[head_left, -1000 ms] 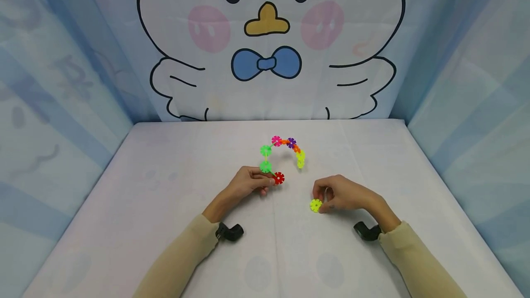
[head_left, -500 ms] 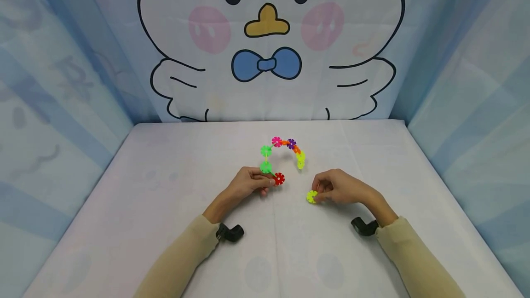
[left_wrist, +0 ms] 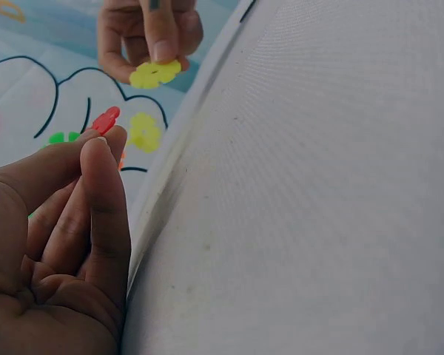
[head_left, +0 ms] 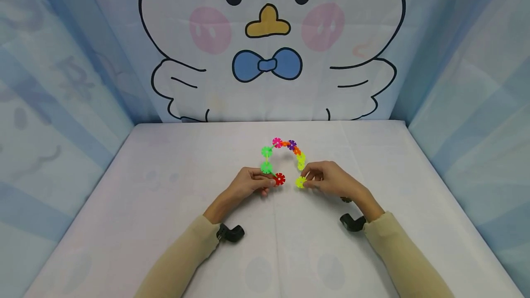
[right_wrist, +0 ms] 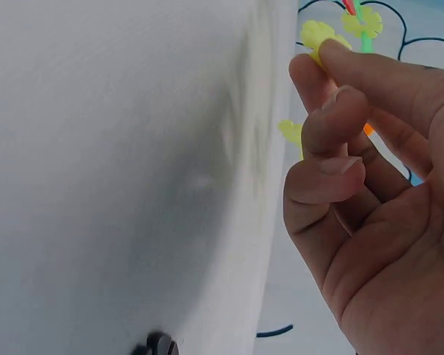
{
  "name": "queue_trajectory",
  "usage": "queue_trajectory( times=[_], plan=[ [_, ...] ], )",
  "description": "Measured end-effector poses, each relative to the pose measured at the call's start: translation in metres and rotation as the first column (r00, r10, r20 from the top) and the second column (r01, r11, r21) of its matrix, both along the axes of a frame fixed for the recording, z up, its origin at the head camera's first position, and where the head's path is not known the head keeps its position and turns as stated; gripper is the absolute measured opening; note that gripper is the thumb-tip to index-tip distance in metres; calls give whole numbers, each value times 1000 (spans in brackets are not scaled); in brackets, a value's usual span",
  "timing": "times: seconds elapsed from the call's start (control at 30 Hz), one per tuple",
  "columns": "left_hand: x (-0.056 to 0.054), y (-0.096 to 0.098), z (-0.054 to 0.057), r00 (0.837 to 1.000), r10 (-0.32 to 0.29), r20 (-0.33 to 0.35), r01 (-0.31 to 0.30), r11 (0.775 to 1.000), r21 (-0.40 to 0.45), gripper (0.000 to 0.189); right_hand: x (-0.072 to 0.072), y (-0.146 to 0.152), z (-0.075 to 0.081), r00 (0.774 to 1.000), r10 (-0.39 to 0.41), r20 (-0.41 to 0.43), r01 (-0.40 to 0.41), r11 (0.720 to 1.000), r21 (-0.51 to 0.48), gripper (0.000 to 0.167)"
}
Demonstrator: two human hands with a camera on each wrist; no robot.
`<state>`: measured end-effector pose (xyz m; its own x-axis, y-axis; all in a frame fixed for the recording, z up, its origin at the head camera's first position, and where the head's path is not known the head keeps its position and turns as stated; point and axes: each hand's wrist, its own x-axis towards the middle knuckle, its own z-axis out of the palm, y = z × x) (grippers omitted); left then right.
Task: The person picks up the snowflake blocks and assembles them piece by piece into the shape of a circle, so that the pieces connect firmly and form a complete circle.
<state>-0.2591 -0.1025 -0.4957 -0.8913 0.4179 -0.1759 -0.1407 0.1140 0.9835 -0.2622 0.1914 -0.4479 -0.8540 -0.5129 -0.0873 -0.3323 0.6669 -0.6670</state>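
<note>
An arc of linked plastic snowflake discs stands mid-table, running from red through green [head_left: 267, 151], pink [head_left: 277, 142], orange and purple [head_left: 292, 145] to yellow [head_left: 301, 162]. At its near left end, my left hand [head_left: 247, 185] pinches the red disc [head_left: 280, 179] between thumb and fingers. My right hand [head_left: 333, 179] pinches a separate yellow disc [head_left: 300, 182] by its edge, close in front of the arc's yellow end and right of the red disc. In the left wrist view, that yellow disc [left_wrist: 155, 73] shows apart from the red one [left_wrist: 106, 120].
White cloth covers the table [head_left: 198, 151]. Behind it hangs a backdrop with a cartoon animal and a blue bow tie [head_left: 267, 64]; blue patterned curtains flank both sides. Black wrist cameras [head_left: 231, 232] stick out inward from both sleeves.
My right hand has carried the yellow disc forward and to the left, toward the gap between the arc's ends. The left hand and the arc have stayed nearly still.
</note>
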Motion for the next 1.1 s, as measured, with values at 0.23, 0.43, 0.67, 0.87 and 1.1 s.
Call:
queue_trajectory(
  times=[0.23,0.43,0.67,0.87,1.1],
  plan=[
    [0,0,-2,1000,-8,-20,8,1000,7,26,-3,-11,5,998,18,-59,-18,1000,1,18],
    [0,1,-2,1000,10,2,-10,1000,0,28,-5,-19,7,996,47,-71,-48,999,-7,15],
    [-1,1,-2,1000,6,8,-6,1000,9,30,-5,-24,6,997,53,-59,-54,998,-21,12],
    [-1,0,-2,1000,0,-11,0,1000,15,29,-5,-25,5,996,48,-75,-50,999,-19,10],
    [0,-1,0,1000,0,-16,0,1000,3,30,-4,-24,5,995,41,-87,-43,999,-23,6]
  ],
)
